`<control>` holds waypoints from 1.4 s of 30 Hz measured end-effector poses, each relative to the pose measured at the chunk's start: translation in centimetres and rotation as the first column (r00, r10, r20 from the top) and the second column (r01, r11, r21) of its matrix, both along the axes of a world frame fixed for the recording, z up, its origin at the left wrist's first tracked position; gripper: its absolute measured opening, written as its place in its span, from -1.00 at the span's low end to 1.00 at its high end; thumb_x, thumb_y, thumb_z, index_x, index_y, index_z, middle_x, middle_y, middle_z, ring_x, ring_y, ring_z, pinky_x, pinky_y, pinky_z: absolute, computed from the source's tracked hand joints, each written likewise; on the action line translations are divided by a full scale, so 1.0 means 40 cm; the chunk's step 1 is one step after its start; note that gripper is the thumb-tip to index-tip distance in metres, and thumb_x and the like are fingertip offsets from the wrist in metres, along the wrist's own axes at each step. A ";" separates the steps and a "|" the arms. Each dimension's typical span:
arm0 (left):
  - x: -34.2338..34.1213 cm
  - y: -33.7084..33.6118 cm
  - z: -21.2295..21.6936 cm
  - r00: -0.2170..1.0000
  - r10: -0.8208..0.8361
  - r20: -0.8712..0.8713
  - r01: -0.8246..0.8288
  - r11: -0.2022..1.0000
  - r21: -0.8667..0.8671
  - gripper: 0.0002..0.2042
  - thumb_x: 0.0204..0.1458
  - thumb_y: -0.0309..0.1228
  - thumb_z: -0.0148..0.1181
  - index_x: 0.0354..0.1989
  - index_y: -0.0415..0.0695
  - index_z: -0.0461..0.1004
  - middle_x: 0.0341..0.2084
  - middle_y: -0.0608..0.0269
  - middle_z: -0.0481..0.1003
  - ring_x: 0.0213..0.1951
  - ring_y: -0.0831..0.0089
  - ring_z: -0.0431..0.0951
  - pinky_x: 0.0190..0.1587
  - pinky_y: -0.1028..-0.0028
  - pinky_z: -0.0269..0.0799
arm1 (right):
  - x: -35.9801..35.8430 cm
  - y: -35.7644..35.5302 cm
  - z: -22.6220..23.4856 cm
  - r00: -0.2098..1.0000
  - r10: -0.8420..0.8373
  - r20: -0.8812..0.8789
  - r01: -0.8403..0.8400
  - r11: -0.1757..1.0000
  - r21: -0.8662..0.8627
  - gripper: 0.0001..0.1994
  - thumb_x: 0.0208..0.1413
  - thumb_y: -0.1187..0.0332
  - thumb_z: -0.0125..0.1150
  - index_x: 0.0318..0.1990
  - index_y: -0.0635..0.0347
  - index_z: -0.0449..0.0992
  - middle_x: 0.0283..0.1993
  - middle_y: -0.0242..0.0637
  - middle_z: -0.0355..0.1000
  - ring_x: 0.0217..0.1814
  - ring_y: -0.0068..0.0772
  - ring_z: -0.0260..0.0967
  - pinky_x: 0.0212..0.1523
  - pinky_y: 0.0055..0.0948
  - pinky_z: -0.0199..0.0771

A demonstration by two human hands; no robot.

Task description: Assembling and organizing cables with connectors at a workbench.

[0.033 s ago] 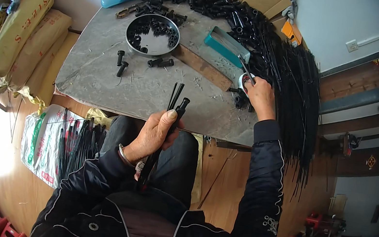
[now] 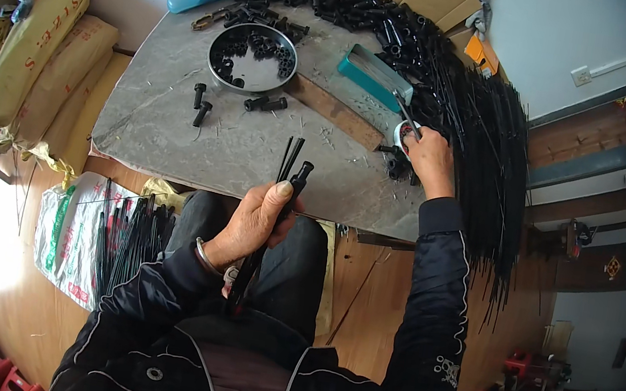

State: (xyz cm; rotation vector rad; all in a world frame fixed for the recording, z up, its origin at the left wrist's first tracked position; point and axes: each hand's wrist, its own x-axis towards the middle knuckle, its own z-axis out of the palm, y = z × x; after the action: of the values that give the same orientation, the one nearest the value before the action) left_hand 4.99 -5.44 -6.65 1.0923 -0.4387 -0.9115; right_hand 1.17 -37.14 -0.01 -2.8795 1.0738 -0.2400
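Note:
My left hand [image 2: 260, 216] is closed round a black tubular part [image 2: 302, 174] and several thin black rods [image 2: 292, 150], held upright over my lap in front of the table edge. At the right side of the table, my right hand [image 2: 431, 161] grips a slim dark tool [image 2: 408, 114], its kind unclear, over a small white round container [image 2: 400, 132]. My fingers hide part of that container and of the tool. Short black tubular pieces [image 2: 394, 164] lie beside this hand.
On the grey table [image 2: 170, 125] stand a round metal tin [image 2: 208, 71] of black rings, a teal box [image 2: 371, 75] and a wooden bar [image 2: 334, 110]. Black tubes [image 2: 342, 2] heap along the back, with long rods [image 2: 489, 157] hanging off the right. Sacks [image 2: 34, 57] stand left.

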 end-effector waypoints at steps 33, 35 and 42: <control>-0.038 0.083 0.063 0.975 0.221 -0.007 -0.221 0.974 -0.047 -0.51 0.26 0.02 -0.16 -0.22 -0.27 0.40 -0.67 0.39 0.32 -0.70 0.67 0.24 -0.65 0.65 0.13 | -0.104 0.202 0.057 0.820 -0.318 0.475 -0.454 0.141 0.880 -0.85 0.12 0.35 0.04 -0.39 0.26 0.38 -0.62 -0.46 0.17 -0.66 -0.66 0.08 -0.63 -0.58 0.10; -0.048 0.102 0.077 0.965 0.262 0.000 -0.261 0.964 -0.050 -0.54 0.28 -0.03 -0.15 -0.22 -0.26 0.40 -0.66 0.39 0.33 -0.70 0.68 0.24 -0.65 0.65 0.13 | -0.124 0.323 0.036 0.819 -0.295 0.492 -0.513 0.008 0.858 -0.86 0.13 0.35 0.00 -0.39 0.24 0.36 -0.63 -0.45 0.16 -0.66 -0.65 0.07 -0.62 -0.58 0.09; -0.076 0.134 0.100 0.944 0.326 0.044 -0.317 0.938 -0.141 -0.54 0.27 -0.05 -0.11 -0.06 -0.28 0.42 -0.60 0.40 0.37 -0.68 0.71 0.24 -0.64 0.67 0.12 | -0.146 0.592 -0.017 0.820 -0.314 0.479 -0.542 -0.155 0.826 -0.86 0.14 0.31 0.05 -0.34 0.18 0.39 -0.47 -0.44 0.27 -0.58 -0.66 0.13 -0.56 -0.60 0.11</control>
State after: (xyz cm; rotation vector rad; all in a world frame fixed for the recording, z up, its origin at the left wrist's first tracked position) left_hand 1.93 -0.09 -2.64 1.0372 -0.3565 -0.5502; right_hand -4.66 -13.45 -0.70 -1.1368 0.3458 -0.0964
